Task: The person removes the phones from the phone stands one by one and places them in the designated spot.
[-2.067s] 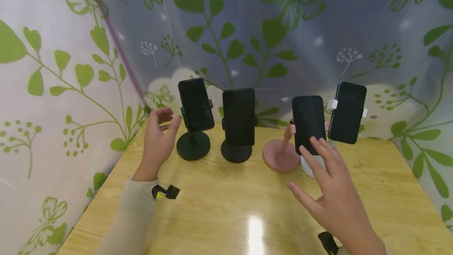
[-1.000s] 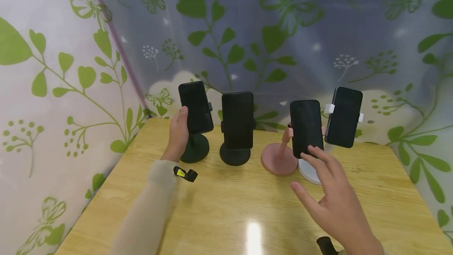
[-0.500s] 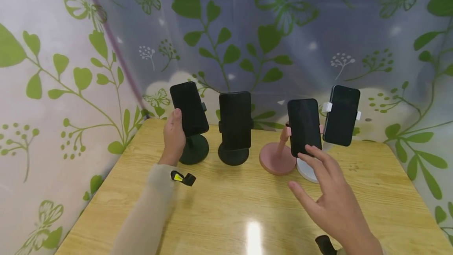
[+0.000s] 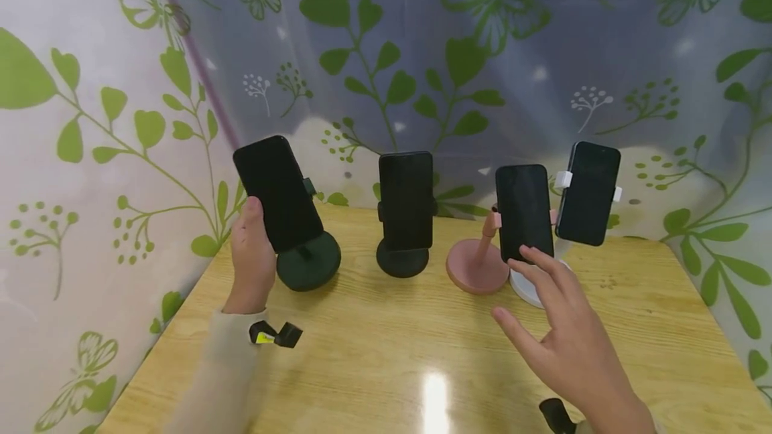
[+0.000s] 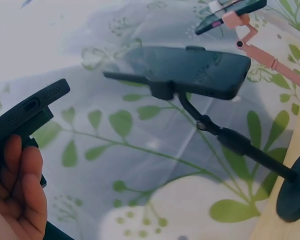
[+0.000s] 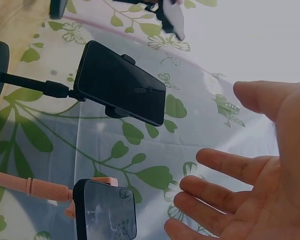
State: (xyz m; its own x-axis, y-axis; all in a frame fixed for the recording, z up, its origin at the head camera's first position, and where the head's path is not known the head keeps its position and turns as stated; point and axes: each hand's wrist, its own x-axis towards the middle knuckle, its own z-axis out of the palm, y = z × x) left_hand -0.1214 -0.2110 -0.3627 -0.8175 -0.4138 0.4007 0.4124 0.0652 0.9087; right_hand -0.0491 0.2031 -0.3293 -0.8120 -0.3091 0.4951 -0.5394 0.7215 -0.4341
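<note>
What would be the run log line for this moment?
left hand: grips phone on green stand | right hand: holds nothing, near pink stand | black stand, white stand: untouched

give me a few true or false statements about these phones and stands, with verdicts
1. In the head view, the left grip holds the leftmost phone. True.
2. The right grip is closed round a phone. False: its fingers are spread and hold nothing.
3. The black stand is between the dark green stand and the pink stand. True.
4. The black stand is without a phone. False: one is clamped in it.
</note>
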